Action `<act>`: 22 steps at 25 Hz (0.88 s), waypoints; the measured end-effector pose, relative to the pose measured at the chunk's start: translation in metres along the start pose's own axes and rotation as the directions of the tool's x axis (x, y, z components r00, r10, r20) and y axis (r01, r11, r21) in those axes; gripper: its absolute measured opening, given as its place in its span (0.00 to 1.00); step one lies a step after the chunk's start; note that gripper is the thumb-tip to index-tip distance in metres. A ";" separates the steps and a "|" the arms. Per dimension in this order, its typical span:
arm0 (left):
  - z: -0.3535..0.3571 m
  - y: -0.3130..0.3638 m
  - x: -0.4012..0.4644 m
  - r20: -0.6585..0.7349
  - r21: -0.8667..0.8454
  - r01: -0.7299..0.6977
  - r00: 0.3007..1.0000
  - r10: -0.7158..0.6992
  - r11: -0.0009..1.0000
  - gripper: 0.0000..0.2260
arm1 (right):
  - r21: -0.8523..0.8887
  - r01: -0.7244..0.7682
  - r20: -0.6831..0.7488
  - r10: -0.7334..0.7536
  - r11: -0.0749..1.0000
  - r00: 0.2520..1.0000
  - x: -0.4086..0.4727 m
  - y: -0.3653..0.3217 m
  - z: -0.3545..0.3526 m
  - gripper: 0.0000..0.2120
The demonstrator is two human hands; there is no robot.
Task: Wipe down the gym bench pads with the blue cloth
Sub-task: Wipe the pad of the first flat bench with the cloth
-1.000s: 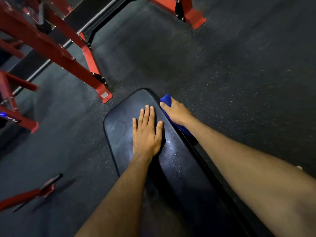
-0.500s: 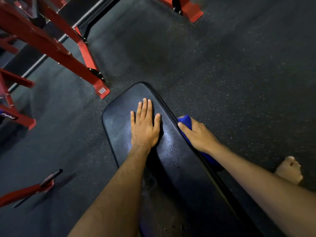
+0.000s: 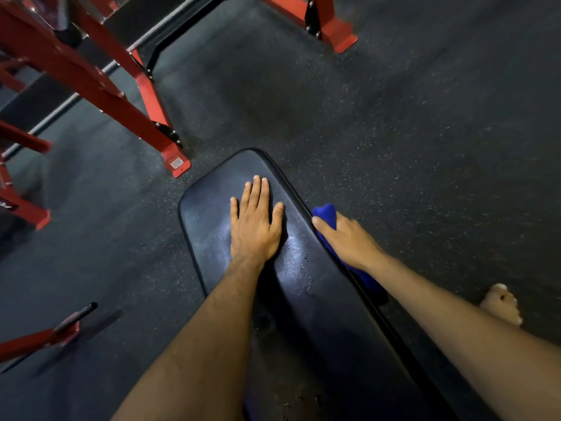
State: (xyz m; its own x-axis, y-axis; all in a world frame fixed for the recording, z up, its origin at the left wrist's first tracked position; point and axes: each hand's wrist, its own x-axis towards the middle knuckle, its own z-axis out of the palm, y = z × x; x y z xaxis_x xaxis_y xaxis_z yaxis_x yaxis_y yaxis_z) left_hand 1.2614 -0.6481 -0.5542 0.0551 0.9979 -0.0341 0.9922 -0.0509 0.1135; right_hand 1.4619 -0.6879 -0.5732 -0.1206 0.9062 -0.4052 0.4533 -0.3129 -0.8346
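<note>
A long black bench pad (image 3: 209,214) runs from the frame's middle down to the bottom right, shiny and wet in spots. My left hand (image 3: 255,226) lies flat on its far end, fingers straight and together. My right hand (image 3: 346,241) grips the blue cloth (image 3: 326,214) against the pad's right side edge, thumb on top of the rim. More of the cloth trails back under my wrist along the edge.
A red steel rack (image 3: 121,95) with a footplate stands on the dark rubber floor left of the bench's far end. Another red foot (image 3: 337,34) is at the top. A red bar with a black peg (image 3: 69,323) lies lower left. A bare foot (image 3: 501,302) stands at the right.
My right hand with the cloth slid back toward me along the pad's right edge, then held about there. My left hand stayed flat on the pad.
</note>
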 end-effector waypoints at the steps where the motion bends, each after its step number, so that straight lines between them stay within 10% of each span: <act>1: 0.000 -0.001 -0.001 0.006 0.008 0.002 1.000 -0.002 1.000 0.31 | -0.022 -0.003 0.028 0.003 1.000 1.000 -0.021 0.011 -0.004 0.23; 8: -0.019 0.012 -0.010 0.078 -0.006 0.048 0.996 -0.048 0.999 0.28 | -0.242 0.102 0.153 -0.066 0.965 0.986 -0.025 -0.011 -0.042 0.28; 22: 0.014 0.093 -0.125 -0.033 -0.040 0.130 0.991 -0.131 0.991 0.29 | 0.216 -0.122 0.044 0.115 0.969 0.992 -0.048 0.024 -0.003 0.25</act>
State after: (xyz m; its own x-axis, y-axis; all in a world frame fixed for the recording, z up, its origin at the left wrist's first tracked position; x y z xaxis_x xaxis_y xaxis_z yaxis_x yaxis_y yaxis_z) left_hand 1.3479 -0.7778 -0.5538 -0.0795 0.9967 -0.0157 0.9857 0.0810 0.1477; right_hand 1.4816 -0.7381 -0.5724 -0.1061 0.8507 -0.5149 0.2629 -0.4754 -0.8396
